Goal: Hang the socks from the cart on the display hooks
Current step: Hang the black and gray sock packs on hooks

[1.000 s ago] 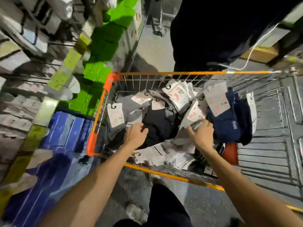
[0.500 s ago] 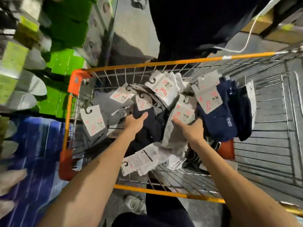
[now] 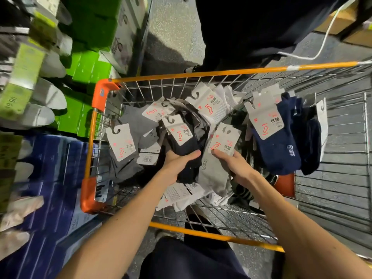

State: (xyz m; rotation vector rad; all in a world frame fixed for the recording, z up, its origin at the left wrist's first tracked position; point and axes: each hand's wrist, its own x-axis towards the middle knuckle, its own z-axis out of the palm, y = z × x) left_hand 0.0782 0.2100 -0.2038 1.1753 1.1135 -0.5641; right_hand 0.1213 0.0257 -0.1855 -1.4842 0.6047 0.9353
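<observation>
A wire cart with an orange rim (image 3: 211,73) holds several pairs of socks on white hook cards. My left hand (image 3: 177,161) grips a black pair (image 3: 184,142) near the middle of the pile. My right hand (image 3: 234,165) holds a light grey pair (image 3: 214,174) by the lower edge of its card (image 3: 224,139). A grey pair (image 3: 128,160) lies at the cart's left side. Navy pairs (image 3: 279,146) hang over the cart's inner divider on the right. White pairs (image 3: 213,106) lie at the back.
The sock display (image 3: 30,81) with green labels and hanging socks fills the left edge. Green boxes (image 3: 86,63) and blue boxes (image 3: 50,178) stack beside the cart. Another person in dark clothes (image 3: 251,27) stands behind the cart, a white cable (image 3: 326,35) hanging by them.
Both hands have closed on socks and lifted them a little from the pile. The view has tilted down and closer to the cart.
</observation>
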